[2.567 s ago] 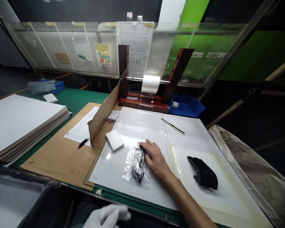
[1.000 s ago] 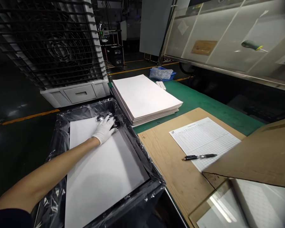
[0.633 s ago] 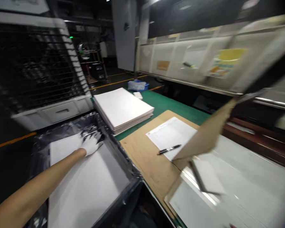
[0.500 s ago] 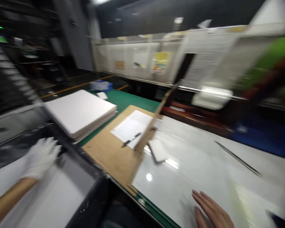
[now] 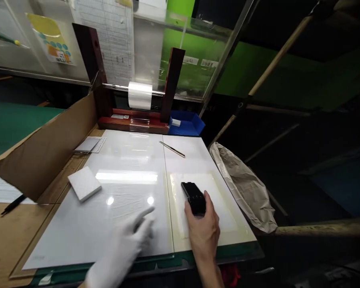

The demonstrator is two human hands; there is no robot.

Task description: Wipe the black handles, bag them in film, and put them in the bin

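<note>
In a white cotton glove, my left hand hovers low over the glossy white work surface. It is blurred, but its fingers look apart and nothing shows in them. Bare, my right hand grips the lower end of a black, flat, box-like object between thumb and fingers. This object sits over a white sheet bordered with yellowish tape. Left of the hands lies a white foam-like block. A pair of metal tweezers rests farther back.
A brown cardboard divider stands along the left, with a black pen beyond it. At the back, a dark red stand holds a clear film roll, beside a blue tray. A crumpled beige bag hangs off the right edge.
The view has swung to the right. My left hand has come from the white sheets in the dark bin to the white work surface. My right hand, earlier without anything visible, now holds the black object.
</note>
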